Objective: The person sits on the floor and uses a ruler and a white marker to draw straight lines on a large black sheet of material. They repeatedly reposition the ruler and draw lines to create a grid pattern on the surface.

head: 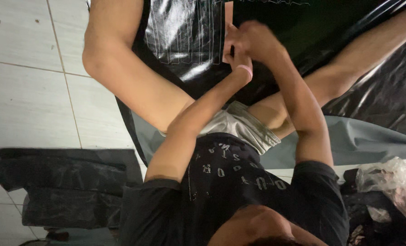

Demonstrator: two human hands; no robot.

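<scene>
Seated person seen from above, both arms stretched forward over the legs onto a glossy black plastic sheet (pixel 184 32) spread on the tiled floor (pixel 25 105). The left hand (pixel 239 57), a pink band (pixel 245 69) at its wrist, and the right hand (pixel 257 41) meet at a pale pink flat piece (pixel 228 27) lying on the sheet; both grips look curled about it, though blur hides how tightly. Dark folded material (pixel 66 182) lies on the floor at one side, a clear crumpled bag (pixel 394 182) at the other.
</scene>
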